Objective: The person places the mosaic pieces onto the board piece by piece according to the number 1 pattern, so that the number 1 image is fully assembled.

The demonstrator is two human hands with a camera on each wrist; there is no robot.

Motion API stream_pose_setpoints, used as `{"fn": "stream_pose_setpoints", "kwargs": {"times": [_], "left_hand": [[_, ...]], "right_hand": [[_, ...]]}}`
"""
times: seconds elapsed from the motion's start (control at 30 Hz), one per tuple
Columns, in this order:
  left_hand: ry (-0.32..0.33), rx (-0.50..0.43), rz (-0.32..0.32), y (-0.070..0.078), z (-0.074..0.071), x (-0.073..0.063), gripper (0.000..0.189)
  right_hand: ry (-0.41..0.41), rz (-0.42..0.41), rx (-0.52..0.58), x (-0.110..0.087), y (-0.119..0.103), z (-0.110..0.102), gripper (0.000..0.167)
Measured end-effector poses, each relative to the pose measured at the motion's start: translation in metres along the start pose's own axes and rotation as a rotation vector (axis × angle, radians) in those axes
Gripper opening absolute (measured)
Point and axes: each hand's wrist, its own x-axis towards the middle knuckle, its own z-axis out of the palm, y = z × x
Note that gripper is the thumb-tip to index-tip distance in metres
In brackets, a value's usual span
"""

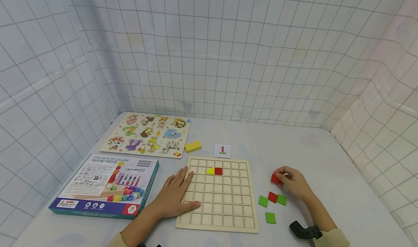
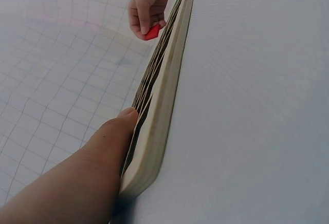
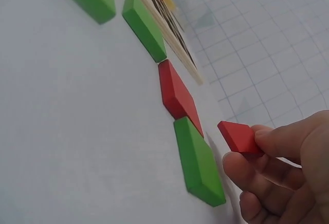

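Observation:
My right hand (image 1: 291,181) pinches a red square tile (image 3: 239,137) between thumb and fingers, just above the table at the right. Nearer me lie another red tile (image 1: 272,197) and several green tiles (image 1: 270,218), close by that hand. The left hand (image 1: 174,194) rests with fingers spread on the left edge of a wooden grid board (image 1: 218,229). In the board's second row from the far side, a yellow piece (image 1: 210,171) sits directly left of a red tile (image 1: 218,171). The left wrist view shows the left thumb (image 2: 110,136) against the board's edge.
A small pattern card (image 1: 222,151) lies beyond the board, with a yellow block (image 1: 193,147) to its left. An animal puzzle board (image 1: 147,134) is at the back left. Nearer sits a bead toy box (image 1: 104,185). Grid-patterned cloth (image 1: 222,51) encloses the table.

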Motion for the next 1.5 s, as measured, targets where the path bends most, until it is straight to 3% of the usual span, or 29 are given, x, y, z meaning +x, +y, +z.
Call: {"fn": "stream_pose_setpoints", "kwargs": {"times": [0.57, 1.5], "left_hand": [[-0.015, -0.011, -0.007, 0.002, -0.002, 0.000, 0.102], [-0.017, -0.006, -0.008, 0.002, -0.002, 0.000, 0.102]], "right_hand": [[-0.036, -0.034, -0.057, 0.006, -0.014, 0.010, 0.013], [-0.167, -0.167, 0.027, 0.026, -0.046, 0.043, 0.012]]}}
